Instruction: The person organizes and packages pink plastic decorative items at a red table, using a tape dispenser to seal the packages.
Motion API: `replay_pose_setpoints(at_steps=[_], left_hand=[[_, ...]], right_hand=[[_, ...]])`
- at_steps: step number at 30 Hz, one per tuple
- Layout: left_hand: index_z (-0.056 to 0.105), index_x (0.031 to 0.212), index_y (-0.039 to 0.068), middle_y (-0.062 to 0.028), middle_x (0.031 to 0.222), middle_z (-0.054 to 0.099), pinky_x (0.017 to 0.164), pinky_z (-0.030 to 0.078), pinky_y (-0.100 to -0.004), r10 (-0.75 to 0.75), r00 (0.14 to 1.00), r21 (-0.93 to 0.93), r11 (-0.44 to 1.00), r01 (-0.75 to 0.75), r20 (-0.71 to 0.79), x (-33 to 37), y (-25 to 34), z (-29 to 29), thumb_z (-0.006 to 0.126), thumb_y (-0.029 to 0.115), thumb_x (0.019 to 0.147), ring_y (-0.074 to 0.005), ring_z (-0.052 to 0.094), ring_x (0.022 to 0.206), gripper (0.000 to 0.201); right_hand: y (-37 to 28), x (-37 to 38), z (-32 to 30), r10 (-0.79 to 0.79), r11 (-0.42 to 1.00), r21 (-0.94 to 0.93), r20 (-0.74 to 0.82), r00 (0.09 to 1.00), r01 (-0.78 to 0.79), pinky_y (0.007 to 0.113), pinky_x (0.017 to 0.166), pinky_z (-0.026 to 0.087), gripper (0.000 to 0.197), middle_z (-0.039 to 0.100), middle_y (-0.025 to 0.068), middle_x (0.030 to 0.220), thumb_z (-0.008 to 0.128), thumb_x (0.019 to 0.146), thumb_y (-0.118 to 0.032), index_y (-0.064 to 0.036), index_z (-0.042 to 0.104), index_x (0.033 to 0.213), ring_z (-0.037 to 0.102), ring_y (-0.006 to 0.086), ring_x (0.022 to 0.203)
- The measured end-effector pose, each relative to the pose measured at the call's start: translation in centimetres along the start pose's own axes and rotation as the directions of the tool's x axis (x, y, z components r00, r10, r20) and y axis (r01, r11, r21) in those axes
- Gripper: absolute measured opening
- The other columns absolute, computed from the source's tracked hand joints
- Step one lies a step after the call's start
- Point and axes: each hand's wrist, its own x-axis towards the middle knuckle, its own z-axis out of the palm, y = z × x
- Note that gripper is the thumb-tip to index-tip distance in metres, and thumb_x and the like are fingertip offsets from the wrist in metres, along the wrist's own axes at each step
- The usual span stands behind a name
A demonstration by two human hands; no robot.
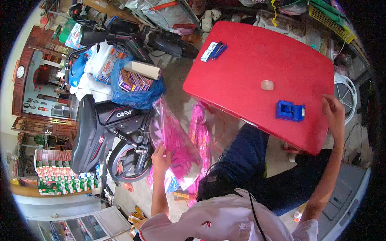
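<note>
My left hand (pixel 161 157) is closed on the edge of a clear plastic bag (pixel 177 138) with bright pink contents, held up beside the table's near left corner. My right hand (pixel 333 110) is at the right edge of the red table (pixel 249 64), fingers bent together; whatever they pinch, if anything, is too small to make out. Nearest to it on the tabletop sits a blue tape dispenser (pixel 290 111). Behind that lies a small pale translucent piece (pixel 267 85). A blue stapler (pixel 219 50) rests by a small white-and-blue box (pixel 208 52) at the far left corner.
More pink packets (pixel 199 136) hang or stand behind the bag. To the left is a black motorbike (pixel 88 136), with a blue bag (pixel 138 94) of boxes near its seat. A white fan (pixel 345 94) stands right of the table. A glass case (pixel 76 229) is at lower left.
</note>
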Motion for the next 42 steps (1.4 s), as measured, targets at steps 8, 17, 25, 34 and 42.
replay_pose_setpoints(at_steps=[8, 17, 25, 34, 42], left_hand=[[0.067, 0.103, -0.003, -0.0169, 0.099, 0.072, 0.056, 0.045, -0.0326, 0.171, 0.96, 0.076, 0.985, -0.158, -0.221, 1.8, 6.5, -5.6, 0.066, -0.005, 0.085, -0.0231, 0.06, 0.063, 0.019], [0.066, 0.085, -0.001, -0.0015, 0.065, 0.056, 0.051, 0.033, -0.0295, 0.077, 0.979, -0.172, 0.979, -0.11, -0.188, 2.3, 10.9, -13.3, 0.07, -0.001, 0.085, -0.0085, 0.045, 0.056, 0.004], [0.068, 0.08, 0.004, 0.0, 0.073, 0.065, 0.065, 0.05, -0.0292, 0.023, 0.933, -0.511, 0.831, -0.218, -0.36, 3.7, 14.7, -18.7, 0.074, 0.013, 0.08, -0.0102, 0.06, 0.067, 0.011], [0.063, 0.097, 0.003, -0.0048, 0.09, 0.064, 0.077, 0.051, -0.0337, 0.186, 0.916, -0.693, 0.606, -0.392, -0.356, 9.0, 14.1, -21.8, 0.071, 0.018, 0.083, -0.0151, 0.062, 0.082, 0.022], [0.059, 0.112, 0.003, -0.009, 0.105, 0.064, 0.087, 0.051, -0.0377, 0.302, 0.885, -0.833, 0.327, -0.446, -0.355, 16.9, 17.0, -22.0, 0.069, 0.022, 0.085, -0.0194, 0.063, 0.095, 0.035]], right_hand=[[-0.6, -0.5, -0.3, 0.018, 0.989, 0.144, 0.03, 0.999, -0.022, 0.026, 0.063, 0.05, 0.022, 0.067, 0.0037, 0.085, 0.063, 0.102, -0.016, 0.0018, 0.069, 0.113, 0.064, 0.0088, 0.077], [-3.6, -1.5, 0.3, -0.022, 0.969, 0.246, 0.078, 0.997, 0.002, 0.025, 0.062, 0.053, 0.019, 0.068, 0.0048, 0.084, 0.063, 0.101, -0.013, 0.0023, 0.069, 0.111, 0.065, 0.0094, 0.074], [-6.7, -3.4, 3.9, -0.207, 0.923, 0.377, 0.308, 0.929, 0.081, 0.028, 0.067, 0.055, 0.019, 0.072, 0.0069, 0.088, 0.067, 0.096, -0.011, 0.0026, 0.069, 0.11, 0.067, 0.0119, 0.075], [-8.6, -5.8, 6.9, -0.453, 0.829, 0.523, 0.418, 0.787, 0.199, 0.043, 0.108, 0.044, 0.089, 0.055, 0.0266, 0.14, 0.079, 0.086, -0.046, 0.0032, 0.041, 0.15, 0.057, 0.0321, 0.128], [-6.7, -4.5, 9.5, -0.285, 0.592, 0.794, 0.368, 0.885, -0.14, 0.042, 0.114, 0.038, 0.105, 0.03, 0.0255, 0.162, 0.06, 0.094, -0.065, 0.0007, 0.013, 0.161, 0.035, 0.032, 0.148]])
